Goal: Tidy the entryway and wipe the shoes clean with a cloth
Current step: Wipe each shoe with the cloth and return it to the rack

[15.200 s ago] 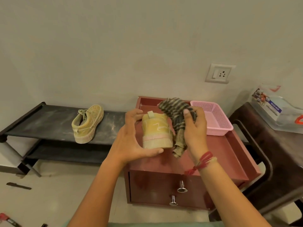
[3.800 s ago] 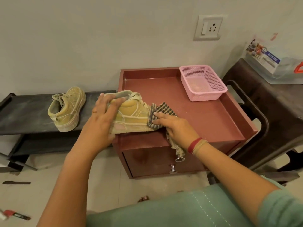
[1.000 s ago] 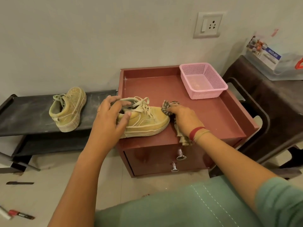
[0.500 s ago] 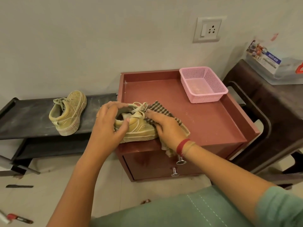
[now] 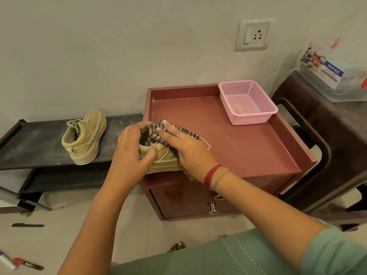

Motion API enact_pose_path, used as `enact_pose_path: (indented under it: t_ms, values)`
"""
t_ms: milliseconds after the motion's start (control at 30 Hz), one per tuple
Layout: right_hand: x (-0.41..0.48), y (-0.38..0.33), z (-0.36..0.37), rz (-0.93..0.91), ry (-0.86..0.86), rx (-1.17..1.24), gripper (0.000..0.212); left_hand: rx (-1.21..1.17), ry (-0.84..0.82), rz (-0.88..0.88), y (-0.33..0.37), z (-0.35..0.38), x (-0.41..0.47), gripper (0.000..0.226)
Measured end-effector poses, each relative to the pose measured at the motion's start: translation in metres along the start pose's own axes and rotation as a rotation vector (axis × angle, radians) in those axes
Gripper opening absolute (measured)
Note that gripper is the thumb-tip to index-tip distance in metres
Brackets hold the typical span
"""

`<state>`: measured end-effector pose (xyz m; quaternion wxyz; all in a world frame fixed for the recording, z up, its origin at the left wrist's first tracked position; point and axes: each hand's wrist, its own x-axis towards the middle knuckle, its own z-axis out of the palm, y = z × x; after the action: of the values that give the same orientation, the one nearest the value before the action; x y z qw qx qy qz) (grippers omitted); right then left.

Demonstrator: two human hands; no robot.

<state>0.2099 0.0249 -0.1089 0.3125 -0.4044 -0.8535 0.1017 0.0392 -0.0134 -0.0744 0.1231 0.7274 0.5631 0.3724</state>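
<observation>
The soft tan sneaker [image 5: 164, 158] sits at the near left edge of the smooth red-brown tabletop [image 5: 248, 147]. The left hand [image 5: 131, 153] curls round its heel. The right hand [image 5: 188, 151], fingers flat, presses the floppy striped cloth [image 5: 179, 133] on top. A hard push could slide the shoe off the edge.

One label to read, over on the right

The paper label [image 5: 322, 69] on the clear plastic box [image 5: 349, 86] has a blue band with white capitals that look like "MULTI BOX"; the second word is uncertain; the smaller print beneath it is too fine to make out.
</observation>
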Motion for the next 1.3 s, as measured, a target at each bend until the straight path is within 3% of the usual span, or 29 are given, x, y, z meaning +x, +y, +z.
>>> enact_pose_path:
  t_ms: [133,267,300,367,433,467,567,633,1000,1167,1200,1300]
  values:
    - [-0.018,0.008,0.002,0.083,-0.010,-0.048,0.079,-0.007,0.011,-0.005,0.001,0.000,0.001,0.047]
    - [-0.031,0.032,-0.015,0.278,-0.287,-0.278,0.078,-0.003,0.008,-0.018,0.001,-0.001,0.002,0.048]
    - [-0.029,0.037,-0.020,0.349,-0.251,-0.234,0.069,-0.007,0.008,-0.018,0.001,-0.002,0.002,0.048]
    - [-0.021,0.047,-0.030,0.516,0.035,-0.066,0.053,-0.005,-0.001,-0.010,0.001,-0.001,0.003,0.049]
    - [-0.009,0.041,-0.032,0.506,0.324,0.070,0.050,-0.005,0.002,-0.005,-0.001,-0.002,0.001,0.049]
    - [-0.004,0.031,-0.031,0.433,0.371,0.119,0.051,-0.007,-0.002,-0.001,-0.001,-0.001,0.001,0.049]
    - [0.006,-0.002,-0.014,0.145,0.172,0.184,0.060,-0.013,0.005,0.001,-0.002,0.000,0.000,0.050]
    - [0.003,-0.009,0.000,0.059,0.047,0.105,0.066,-0.018,0.008,0.000,-0.004,0.002,0.001,0.051]
    - [-0.022,0.019,0.010,0.164,0.012,0.099,0.068,-0.026,0.016,-0.007,0.000,0.002,-0.002,0.047]
    - [-0.034,0.036,-0.014,0.333,-0.245,-0.315,0.066,-0.023,0.048,-0.013,0.001,0.003,0.000,0.041]
    - [-0.033,0.041,-0.020,0.429,-0.203,-0.302,0.063,-0.025,0.047,-0.016,0.002,0.003,0.000,0.040]
    - [-0.022,0.049,-0.031,0.590,0.227,0.038,0.053,-0.007,0.041,-0.004,0.001,0.003,-0.001,0.038]
